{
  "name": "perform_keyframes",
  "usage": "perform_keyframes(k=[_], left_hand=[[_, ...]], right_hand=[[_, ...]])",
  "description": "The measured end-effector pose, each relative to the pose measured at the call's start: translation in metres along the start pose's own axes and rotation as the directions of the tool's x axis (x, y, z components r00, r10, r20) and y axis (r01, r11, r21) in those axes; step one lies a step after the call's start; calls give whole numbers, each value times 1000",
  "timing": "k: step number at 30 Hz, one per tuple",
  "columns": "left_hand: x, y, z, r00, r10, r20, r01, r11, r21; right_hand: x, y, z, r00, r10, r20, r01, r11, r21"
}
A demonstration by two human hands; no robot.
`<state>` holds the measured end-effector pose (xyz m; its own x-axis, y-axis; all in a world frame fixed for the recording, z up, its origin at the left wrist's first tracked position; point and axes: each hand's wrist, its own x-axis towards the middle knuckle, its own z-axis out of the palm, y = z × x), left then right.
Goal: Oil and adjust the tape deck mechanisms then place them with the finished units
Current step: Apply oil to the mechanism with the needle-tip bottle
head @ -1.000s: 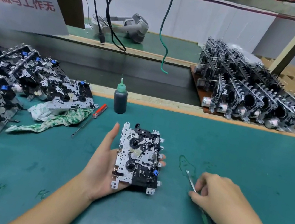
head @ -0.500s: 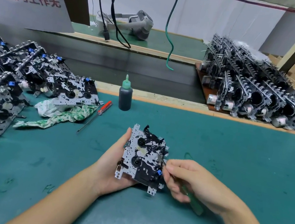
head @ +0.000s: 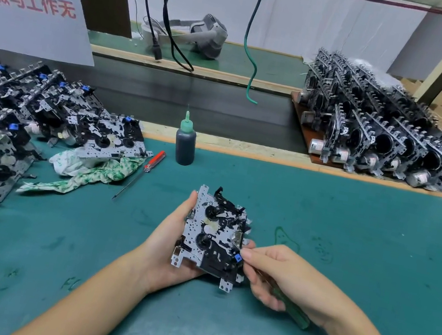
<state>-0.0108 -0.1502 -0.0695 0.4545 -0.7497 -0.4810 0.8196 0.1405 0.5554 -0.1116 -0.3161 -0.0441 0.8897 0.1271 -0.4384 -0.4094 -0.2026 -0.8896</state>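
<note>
Mechanism (head: 215, 234) gripped by left hand (head: 169, 250), long axis away; right hand (head: 277, 274) pinching tool (head: 293, 310), apparently.

Tape deck mechanism (head: 215, 235): perforated silver plate with black parts and blue clip, face-up, tilted, held above the green mat's (head: 347, 248) near-centre; green-handled tool (head: 292, 310) touching its right edge.

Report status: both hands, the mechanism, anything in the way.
Left hand grips the mechanism above the mat. Right hand holds the green-handled tool, tip at the mechanism's right edge. Nothing in the way.
</note>
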Motion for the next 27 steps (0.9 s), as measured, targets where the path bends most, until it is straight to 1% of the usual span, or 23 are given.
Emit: perform_keyframes(k=[3, 10, 13, 18, 24, 27], left_hand=[[-1, -1, 1, 1000, 13, -20, -13, 1000, -1], [1, -2, 7, 992, 46, -114, -46, 999, 5], [2, -2, 8, 989, 54, -141, -53, 999, 9], [3, -3, 9, 988, 79, -136, -77, 997, 18], [3, -5, 13, 990, 80, -115, -80, 997, 1], [-1, -6, 15, 988, 86, -130, -88, 996, -11]], right_hand=[[0, 0, 0, 1000, -6, -5, 6, 1000, -29], [3, -2, -3, 998, 24, 52, -20, 997, -73], [4, -2, -2, 999, 20, 44, -16, 995, -97], [7, 0, -1, 1000, 3, -11, -5, 984, -180], [7, -3, -4, 999, 21, 25, -16, 984, -176], [8, -3, -4, 999, 12, 29, -8, 987, -160]])
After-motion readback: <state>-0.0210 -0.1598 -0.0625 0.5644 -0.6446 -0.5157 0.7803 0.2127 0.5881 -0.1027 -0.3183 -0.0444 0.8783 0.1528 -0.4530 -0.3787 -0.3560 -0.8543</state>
